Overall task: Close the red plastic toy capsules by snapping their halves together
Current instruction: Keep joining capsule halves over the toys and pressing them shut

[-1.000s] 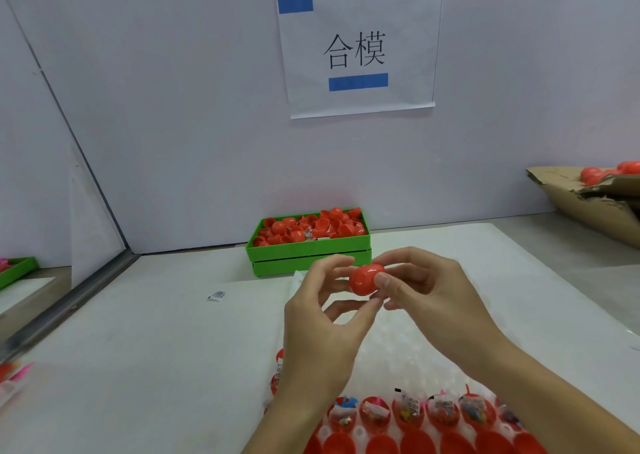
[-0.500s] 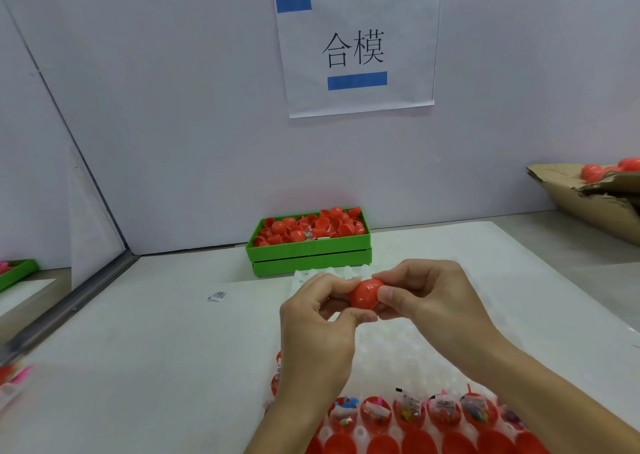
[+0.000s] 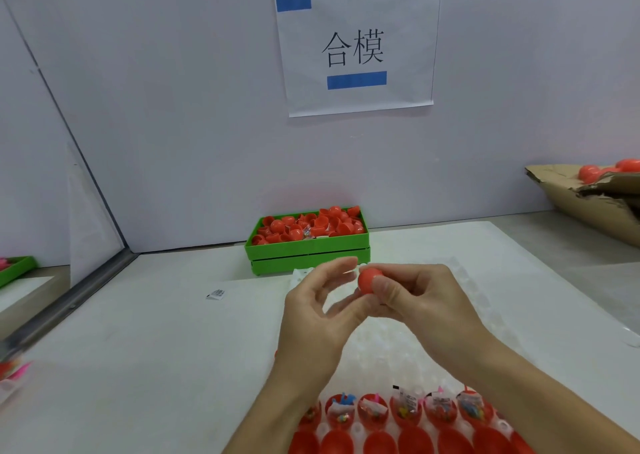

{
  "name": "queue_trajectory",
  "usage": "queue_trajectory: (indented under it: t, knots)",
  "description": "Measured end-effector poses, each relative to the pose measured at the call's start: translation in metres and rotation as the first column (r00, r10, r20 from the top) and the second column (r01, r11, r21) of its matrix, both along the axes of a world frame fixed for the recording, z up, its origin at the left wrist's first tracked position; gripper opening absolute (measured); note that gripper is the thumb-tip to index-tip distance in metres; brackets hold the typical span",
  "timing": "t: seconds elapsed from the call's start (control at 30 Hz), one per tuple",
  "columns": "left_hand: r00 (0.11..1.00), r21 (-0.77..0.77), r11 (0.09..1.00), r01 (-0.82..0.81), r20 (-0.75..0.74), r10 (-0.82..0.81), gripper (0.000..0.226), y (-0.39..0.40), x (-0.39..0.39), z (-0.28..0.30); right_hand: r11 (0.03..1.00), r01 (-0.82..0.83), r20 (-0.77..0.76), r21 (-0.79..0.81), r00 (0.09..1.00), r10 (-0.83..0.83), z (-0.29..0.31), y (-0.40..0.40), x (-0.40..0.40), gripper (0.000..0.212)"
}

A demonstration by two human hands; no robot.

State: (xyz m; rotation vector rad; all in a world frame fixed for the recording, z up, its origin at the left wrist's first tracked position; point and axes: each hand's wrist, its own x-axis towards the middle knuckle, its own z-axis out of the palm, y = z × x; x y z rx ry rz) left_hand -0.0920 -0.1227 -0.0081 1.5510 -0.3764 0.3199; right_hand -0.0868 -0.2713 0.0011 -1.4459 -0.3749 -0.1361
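Observation:
A closed red capsule (image 3: 369,280) is pinched between the thumb and fingers of my right hand (image 3: 422,304), above the white pocketed tray (image 3: 391,356). My left hand (image 3: 311,318) is just left of it with fingers loosened. Its index tip is close to the capsule's top and its thumb reaches under it. Whether they touch the capsule I cannot tell. At the tray's near end sits a row of open red halves holding small toys (image 3: 405,410), and in front of that a row of red domes (image 3: 377,443).
A green bin (image 3: 308,251) piled with loose red halves (image 3: 304,226) stands against the back wall. A torn cardboard box (image 3: 588,204) with red capsules lies at the right. A small packet (image 3: 216,294) lies on the white table on the left.
Both hands pinched the capsule and pressed it together. Now my left fingers have come off it, and my right hand holds it alone.

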Motion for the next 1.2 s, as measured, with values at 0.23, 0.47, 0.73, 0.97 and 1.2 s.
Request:
queue_trajectory:
  t: [0.23, 0.47, 0.73, 0.97, 1.2]
  knots:
    - [0.999, -0.160, 0.987, -0.004, -0.034, -0.002, 0.030, -0.0093, -0.0053, 0.0011, 0.984, -0.106, 0.019, 0.146, 0.994, 0.104, -0.0032, 0.0023, 0.0001, 0.022]
    - [0.999, -0.064, 0.997, -0.034, -0.007, 0.034, 0.038, -0.0055, -0.0061, 0.0051, 0.970, -0.156, 0.020, 0.189, 0.988, 0.155, -0.0078, 0.0034, 0.0024, 0.026]
    - [0.995, -0.037, 0.996, -0.087, 0.047, 0.089, 0.041, -0.0039, -0.0055, 0.0078, 0.984, -0.162, -0.094, 0.073, 0.981, 0.169, -0.0080, 0.0056, 0.0025, 0.036]
    - [0.914, 0.364, 0.857, -0.365, 0.316, 0.255, 0.046, -0.0016, -0.0034, 0.0031, 0.996, 0.043, -0.062, -0.072, 0.997, -0.048, -0.0079, 0.0030, 0.0053, 0.022]
    - [0.914, 0.425, 0.826, -0.370, 0.324, 0.243, 0.045, -0.0052, -0.0061, 0.0026, 0.985, 0.062, -0.004, -0.158, 0.998, -0.064, -0.0063, 0.0054, 0.0014, 0.024]
